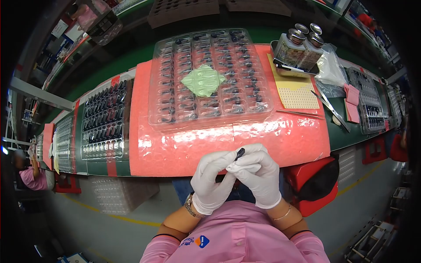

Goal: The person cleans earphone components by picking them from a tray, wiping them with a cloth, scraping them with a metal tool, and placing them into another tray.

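Observation:
My left hand (212, 180) and my right hand (259, 176), both in white gloves, meet in front of my chest at the bench's near edge. Between their pinched fingertips a small black part (240, 153) sticks up; its lower end is hidden by the fingers. White folds below it could be glove or cloth, I cannot tell which. Beyond the hands, a clear plastic blister tray (163, 115) holds rows of similar dark parts. A pale green sheet (203, 80) lies on top of that tray.
Pink foam matting (184, 151) covers the bench. At right are two pump bottles (290, 49) in a holder, a yellow dotted sheet (298, 97), tweezers (300, 114), scissors (332, 111) and another tray (372, 101). A tray of dark parts (104, 114) stands left. A red stool (313, 182) is below.

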`<state>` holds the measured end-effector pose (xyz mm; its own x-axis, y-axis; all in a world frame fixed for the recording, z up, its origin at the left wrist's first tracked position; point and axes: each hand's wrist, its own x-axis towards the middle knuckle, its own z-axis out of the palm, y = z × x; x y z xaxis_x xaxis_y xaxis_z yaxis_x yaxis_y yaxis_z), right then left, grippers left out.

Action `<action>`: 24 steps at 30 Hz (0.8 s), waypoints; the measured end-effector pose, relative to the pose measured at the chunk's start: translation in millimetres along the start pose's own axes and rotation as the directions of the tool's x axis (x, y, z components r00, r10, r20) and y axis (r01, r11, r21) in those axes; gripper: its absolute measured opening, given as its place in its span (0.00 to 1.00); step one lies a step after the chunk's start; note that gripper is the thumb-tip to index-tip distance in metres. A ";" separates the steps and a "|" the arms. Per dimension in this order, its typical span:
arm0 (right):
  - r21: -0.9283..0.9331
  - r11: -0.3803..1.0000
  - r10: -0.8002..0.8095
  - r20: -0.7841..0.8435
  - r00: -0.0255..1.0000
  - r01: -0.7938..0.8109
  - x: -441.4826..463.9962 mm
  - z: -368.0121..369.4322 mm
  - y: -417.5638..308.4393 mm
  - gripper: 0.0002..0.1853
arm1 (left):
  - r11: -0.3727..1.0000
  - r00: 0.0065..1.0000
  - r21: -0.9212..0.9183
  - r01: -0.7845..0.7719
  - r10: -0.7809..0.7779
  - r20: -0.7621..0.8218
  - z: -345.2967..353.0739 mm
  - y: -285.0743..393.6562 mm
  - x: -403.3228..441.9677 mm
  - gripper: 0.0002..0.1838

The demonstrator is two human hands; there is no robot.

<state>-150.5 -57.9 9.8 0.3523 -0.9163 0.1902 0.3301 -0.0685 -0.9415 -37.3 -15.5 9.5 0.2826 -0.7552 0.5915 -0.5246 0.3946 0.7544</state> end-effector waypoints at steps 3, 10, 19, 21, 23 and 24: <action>-0.146 0.978 -0.153 -0.004 0.988 0.151 -0.2 1.5 6.5 0.05 | 0.999 1.000 0.031 -0.018 0.018 0.015 0.3 0.2 1.9 0.18; 0.191 0.967 0.196 -0.132 0.972 -0.169 -1.5 -5.9 -0.8 0.07 | 0.978 0.986 -0.142 0.150 -0.137 0.096 0.7 3.6 2.4 0.17; 0.395 0.871 0.378 -0.161 0.912 -0.291 8.7 -8.0 -4.4 0.07 | 0.845 0.933 -0.397 0.359 -0.328 0.146 -2.6 -1.0 9.2 0.20; 0.380 0.861 0.414 -0.136 0.900 -0.339 8.9 -8.2 -10.1 0.06 | 0.852 0.940 -0.397 0.342 -0.312 0.141 -3.3 -1.6 9.7 0.21; 0.375 0.863 0.410 -0.125 0.904 -0.339 7.7 -8.3 -10.8 0.06 | 0.854 0.936 -0.383 0.352 -0.322 0.141 -4.4 -0.9 10.2 0.22; 0.371 0.865 0.403 -0.115 0.908 -0.337 7.3 -8.2 -11.0 0.06 | 0.856 0.935 -0.376 0.356 -0.326 0.141 -4.9 -0.9 10.6 0.22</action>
<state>-158.8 -67.1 19.2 0.3519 -0.9050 -0.2392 0.4917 0.3962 -0.7754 -30.0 -21.4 16.4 0.3218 -0.9086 0.2663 -0.0468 0.2656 0.9629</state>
